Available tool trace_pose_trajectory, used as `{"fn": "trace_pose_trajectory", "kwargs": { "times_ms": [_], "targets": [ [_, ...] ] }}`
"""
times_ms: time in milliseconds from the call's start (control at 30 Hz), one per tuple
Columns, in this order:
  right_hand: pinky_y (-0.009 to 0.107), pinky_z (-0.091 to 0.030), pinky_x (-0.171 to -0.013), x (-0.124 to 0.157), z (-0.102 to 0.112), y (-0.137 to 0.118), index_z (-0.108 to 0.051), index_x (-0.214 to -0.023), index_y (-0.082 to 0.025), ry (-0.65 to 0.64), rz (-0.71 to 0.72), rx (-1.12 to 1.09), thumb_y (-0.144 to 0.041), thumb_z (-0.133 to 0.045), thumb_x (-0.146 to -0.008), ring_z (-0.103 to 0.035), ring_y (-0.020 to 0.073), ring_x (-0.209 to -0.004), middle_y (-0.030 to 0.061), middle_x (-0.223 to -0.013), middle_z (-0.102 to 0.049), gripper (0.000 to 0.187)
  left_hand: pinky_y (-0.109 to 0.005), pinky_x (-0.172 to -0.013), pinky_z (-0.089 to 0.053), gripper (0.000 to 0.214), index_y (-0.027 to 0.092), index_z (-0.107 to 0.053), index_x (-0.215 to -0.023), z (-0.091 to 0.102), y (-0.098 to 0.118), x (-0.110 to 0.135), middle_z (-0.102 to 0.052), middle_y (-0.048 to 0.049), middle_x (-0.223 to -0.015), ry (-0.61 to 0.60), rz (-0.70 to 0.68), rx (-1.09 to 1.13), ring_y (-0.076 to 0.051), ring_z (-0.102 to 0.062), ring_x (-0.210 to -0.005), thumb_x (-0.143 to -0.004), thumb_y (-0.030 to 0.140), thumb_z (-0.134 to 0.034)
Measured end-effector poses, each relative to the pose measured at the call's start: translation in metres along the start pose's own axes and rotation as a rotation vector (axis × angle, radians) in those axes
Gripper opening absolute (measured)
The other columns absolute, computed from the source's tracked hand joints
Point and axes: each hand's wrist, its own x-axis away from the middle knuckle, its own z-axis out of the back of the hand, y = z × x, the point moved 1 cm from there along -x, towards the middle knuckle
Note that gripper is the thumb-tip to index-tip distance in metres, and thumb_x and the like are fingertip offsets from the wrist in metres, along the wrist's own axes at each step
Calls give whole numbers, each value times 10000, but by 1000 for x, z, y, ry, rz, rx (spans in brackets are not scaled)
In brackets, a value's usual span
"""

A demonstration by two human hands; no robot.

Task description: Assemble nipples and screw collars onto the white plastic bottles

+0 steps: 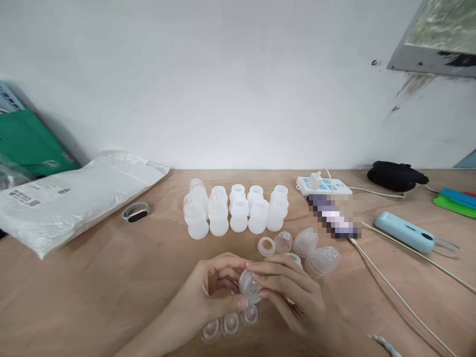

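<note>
Between my two hands, near the front of the table, is a translucent round baby bottle collar (250, 286). My left hand (213, 287) pinches it from the left with thumb and fingers. From the right, the fingertips of my right hand (288, 290) press on its top and edge. Just below my hands lie several clear nipples (231, 323) in a row. Beyond them stand white baby bottles (238, 215) in two rows; a few at the left wear clear domed caps (191, 204). A loose ring (267, 246) and several clear caps (323, 260) rest past my right hand, which partly hides another piece.
At the left lie a white plastic parcel (85, 183) and a fitness band (136, 212). A power strip (323, 186), a blurred-out phone (332, 216), cables, a light-blue device (404, 231) and a black pouch (396, 176) occupy the right. A wall closes off the back.
</note>
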Motion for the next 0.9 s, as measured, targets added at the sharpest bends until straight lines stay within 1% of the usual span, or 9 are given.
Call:
{"fn": "trace_pose_trajectory", "kwargs": {
  "times_ms": [67, 167, 300, 367, 433, 533, 633, 767, 900],
  "targets": [
    [345, -647, -788, -1, 2, 0, -673, -1105, -194, 15, -4, -26, -13, -543, -924, -742, 204, -924, 104, -1052, -799, 287, -308, -712, -517, 331, 218, -730, -1001, -2, 0, -1, -719, -22, -823, -19, 38, 37, -202, -670, -769, -724, 344, -861],
    [346, -646, -755, -1, 2, 0, -668, -1050, -198, 31, 3, -39, -2, -535, -916, -745, 209, -897, 106, -1033, -800, 273, -307, -743, -515, 342, 231, -724, -1033, -5, -3, 1, -729, -17, -834, -24, 22, 67, -195, -675, -783, -737, 321, -870],
    [346, -638, -798, 0, 0, -1, -641, -983, -207, 27, -8, -62, -4, -526, -922, -737, 205, -932, 89, -998, -796, 241, -353, -880, -522, 582, 314, -644, -1277, -8, -6, 6, -722, -45, -1133, 30, -36, 43, -245, -682, -1011, -745, 329, -879],
    [325, -633, -808, 2, -1, -3, -623, -951, -205, 29, -42, -70, -14, -522, -933, -733, 192, -926, 95, -1027, -778, 217, -389, -952, -510, 588, 330, -615, -1336, -13, -7, 9, -692, -63, -1262, -24, -22, 65, -279, -651, -1139, -794, 376, -841],
    [290, -629, -775, 3, -2, -5, -610, -929, -202, 49, -63, -54, -39, -519, -948, -728, 180, -902, 109, -1061, -745, 188, -410, -987, -499, 541, 322, -624, -1339, -19, -8, 10, -695, -71, -1288, -86, 1, 110, -290, -639, -1181, -837, 423, -796],
    [249, -612, -708, 6, 0, -8, -605, -906, -197, 41, -73, 31, -76, -526, -959, -710, 166, -857, 107, -1043, -699, 154, -388, -944, -519, 513, 301, -675, -1257, -22, -11, 10, -739, -63, -1212, -44, -27, 146, -282, -677, -1114, -792, 457, -827],
    [257, -589, -680, 5, 3, -9, -609, -902, -191, -20, -76, 112, -76, -543, -943, -687, 167, -810, 95, -993, -685, 139, -371, -875, -544, 428, 237, -717, -1132, -19, -13, 9, -778, -79, -1088, -12, -53, 54, -278, -716, -1005, -768, 421, -848],
    [301, -549, -670, 1, 3, -9, -571, -870, -205, -6, -43, 60, -59, -513, -941, -639, 178, -782, 59, -890, -672, 173, -340, -784, -565, 378, 216, -728, -1073, -9, -11, 9, -797, -68, -966, 71, -165, -67, -253, -736, -869, -744, 350, -857],
    [296, -515, -662, 1, 1, -9, -538, -850, -200, 15, -39, 5, -46, -501, -947, -597, 165, -764, 39, -840, -654, 185, -318, -713, -565, 361, 186, -748, -1012, -2, -5, 10, -792, -63, -879, 112, -232, -229, -229, -722, -768, -678, 265, -859]
  ]
}}
